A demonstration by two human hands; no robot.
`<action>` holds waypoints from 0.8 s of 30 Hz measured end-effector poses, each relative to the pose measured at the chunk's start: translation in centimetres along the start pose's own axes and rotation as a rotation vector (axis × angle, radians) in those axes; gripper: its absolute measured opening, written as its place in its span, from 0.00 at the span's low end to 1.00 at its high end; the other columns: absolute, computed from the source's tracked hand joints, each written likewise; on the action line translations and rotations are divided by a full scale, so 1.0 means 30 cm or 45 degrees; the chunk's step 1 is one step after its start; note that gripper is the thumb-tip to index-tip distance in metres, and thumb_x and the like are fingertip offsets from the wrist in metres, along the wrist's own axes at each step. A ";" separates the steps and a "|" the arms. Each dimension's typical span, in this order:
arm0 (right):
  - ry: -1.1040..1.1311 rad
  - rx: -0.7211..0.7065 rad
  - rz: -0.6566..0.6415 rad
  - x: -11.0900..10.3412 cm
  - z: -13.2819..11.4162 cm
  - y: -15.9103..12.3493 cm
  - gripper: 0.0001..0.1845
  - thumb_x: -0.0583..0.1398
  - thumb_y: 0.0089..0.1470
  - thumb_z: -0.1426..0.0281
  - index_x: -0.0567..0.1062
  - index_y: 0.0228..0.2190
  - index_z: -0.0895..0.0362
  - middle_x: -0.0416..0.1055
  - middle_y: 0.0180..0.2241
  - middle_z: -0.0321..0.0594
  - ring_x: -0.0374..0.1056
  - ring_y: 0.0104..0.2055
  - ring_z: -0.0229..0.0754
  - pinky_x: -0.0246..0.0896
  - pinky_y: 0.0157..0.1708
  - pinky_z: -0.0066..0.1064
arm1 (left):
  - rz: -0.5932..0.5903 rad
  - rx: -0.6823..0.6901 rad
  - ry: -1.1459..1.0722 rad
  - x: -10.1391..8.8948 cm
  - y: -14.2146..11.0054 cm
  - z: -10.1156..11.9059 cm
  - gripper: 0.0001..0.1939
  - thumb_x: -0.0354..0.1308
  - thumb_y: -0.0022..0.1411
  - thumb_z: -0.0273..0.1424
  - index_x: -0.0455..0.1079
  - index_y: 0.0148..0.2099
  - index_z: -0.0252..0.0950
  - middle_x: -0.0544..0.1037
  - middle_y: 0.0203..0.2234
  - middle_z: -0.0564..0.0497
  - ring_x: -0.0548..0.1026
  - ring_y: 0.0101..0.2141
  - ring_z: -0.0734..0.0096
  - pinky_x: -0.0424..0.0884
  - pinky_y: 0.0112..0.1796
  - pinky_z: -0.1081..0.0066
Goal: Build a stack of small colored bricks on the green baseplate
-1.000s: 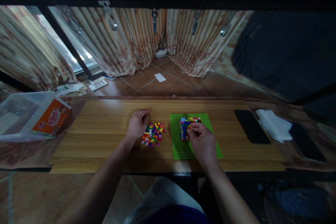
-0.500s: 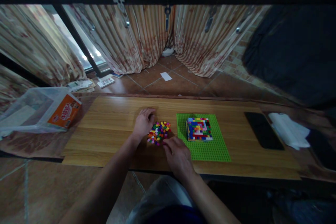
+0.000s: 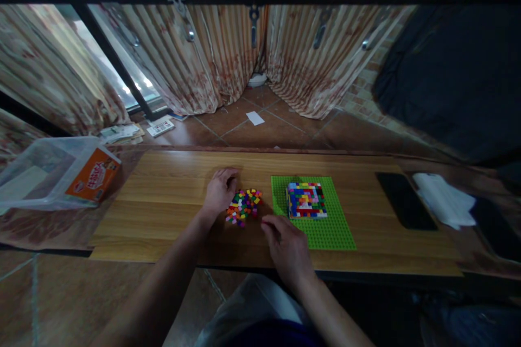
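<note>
The right hand (image 3: 288, 246), pinched narrow (on what, unclear), has left the lower-centre toy-brick pile (image 3: 244, 206), pick apparently made; the left hand (image 3: 220, 191) curls alongside, grip unclear.

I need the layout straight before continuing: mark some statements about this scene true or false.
1. The brick structure stands on the green baseplate. True.
2. The left hand is beside the loose bricks. True.
3. The loose bricks lie on the baseplate. False: they lie on the wooden table.
4. A hand covers the brick structure. False: the right hand is nearer the person, leaving it visible.
5. A dark slab lies right of the baseplate. True.
</note>
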State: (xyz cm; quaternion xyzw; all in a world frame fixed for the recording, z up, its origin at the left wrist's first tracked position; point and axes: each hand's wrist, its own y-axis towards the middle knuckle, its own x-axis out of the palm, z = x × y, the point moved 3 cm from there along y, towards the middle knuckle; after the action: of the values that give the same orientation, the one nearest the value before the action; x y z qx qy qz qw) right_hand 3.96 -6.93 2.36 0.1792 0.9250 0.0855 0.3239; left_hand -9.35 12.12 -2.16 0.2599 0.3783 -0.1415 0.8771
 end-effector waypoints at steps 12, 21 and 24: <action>-0.108 0.217 0.345 -0.241 0.149 0.029 0.16 0.55 0.61 0.63 0.79 0.39 0.55 0.77 0.40 0.46 0.74 0.42 0.45 0.69 0.43 0.40 | 0.000 0.020 0.006 -0.003 0.003 0.005 0.13 0.51 0.60 0.25 0.72 0.45 0.38 0.79 0.43 0.47 0.74 0.46 0.61 0.71 0.51 0.58; -0.403 0.150 0.275 -0.200 0.128 0.074 0.16 0.53 0.61 0.66 0.79 0.40 0.55 0.77 0.39 0.47 0.72 0.42 0.47 0.66 0.43 0.40 | 0.003 0.015 0.013 -0.004 0.003 0.007 0.13 0.51 0.60 0.26 0.72 0.45 0.38 0.79 0.44 0.47 0.74 0.46 0.60 0.71 0.51 0.58; -0.432 0.175 0.245 -0.198 0.130 0.087 0.15 0.54 0.60 0.66 0.79 0.38 0.55 0.78 0.38 0.45 0.73 0.40 0.47 0.66 0.42 0.39 | 0.006 0.009 0.003 -0.008 0.004 0.013 0.13 0.51 0.60 0.25 0.72 0.45 0.38 0.79 0.43 0.47 0.75 0.46 0.60 0.70 0.51 0.58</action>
State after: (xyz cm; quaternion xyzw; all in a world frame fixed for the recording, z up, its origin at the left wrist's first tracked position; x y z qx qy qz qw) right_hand 11.44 -6.65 3.42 0.3003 0.8394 0.0212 0.4524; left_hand -9.22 12.02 -1.72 0.2641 0.3782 -0.1406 0.8760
